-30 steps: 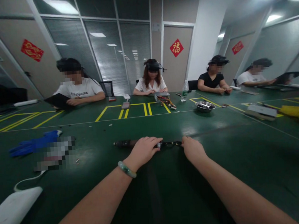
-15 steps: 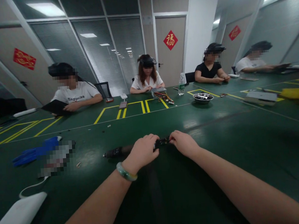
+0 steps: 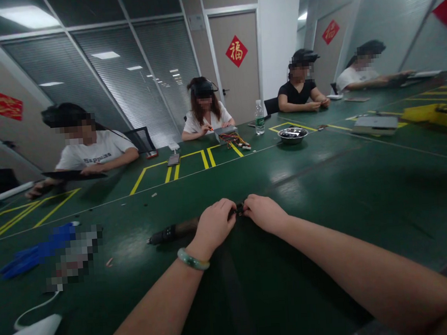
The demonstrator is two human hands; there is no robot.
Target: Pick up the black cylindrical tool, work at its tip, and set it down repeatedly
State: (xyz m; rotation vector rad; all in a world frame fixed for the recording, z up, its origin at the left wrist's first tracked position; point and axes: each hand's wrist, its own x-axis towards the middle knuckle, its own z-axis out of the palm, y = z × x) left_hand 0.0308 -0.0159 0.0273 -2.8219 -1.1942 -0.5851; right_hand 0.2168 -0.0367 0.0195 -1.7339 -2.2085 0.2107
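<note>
Dark tool: a slim, rounded stick of a thing (image 3: 172, 233), lying just left of the frame's middle, slightly aslant, its right end higher than its left.
Its tip: narrow and paler than the rest, with a small metallic shine, pointing to the left of the frame.
Its body: black near the tip, with small light marks I can't read from here, then a duller brownish-grey barrel running in under the fingers.
Its far end: hidden by the hand; a short dark cord-like piece (image 3: 240, 208) with small bright glints shows between the two hands, at the centre of the frame.
Left hand: grasping the tool's right end (image 3: 216, 220), fingers curled over it from above, a green bangle (image 3: 192, 260) on the wrist.
Right hand: fingertips pinched on the cord-like piece (image 3: 264, 213), close beside the left; their exact hold is partly hidden.
Green table: bare dark surface (image 3: 293, 295) under both forearms, lower middle.
Blue glove: crumpled at the left (image 3: 38, 250), well apart from the tool.
</note>
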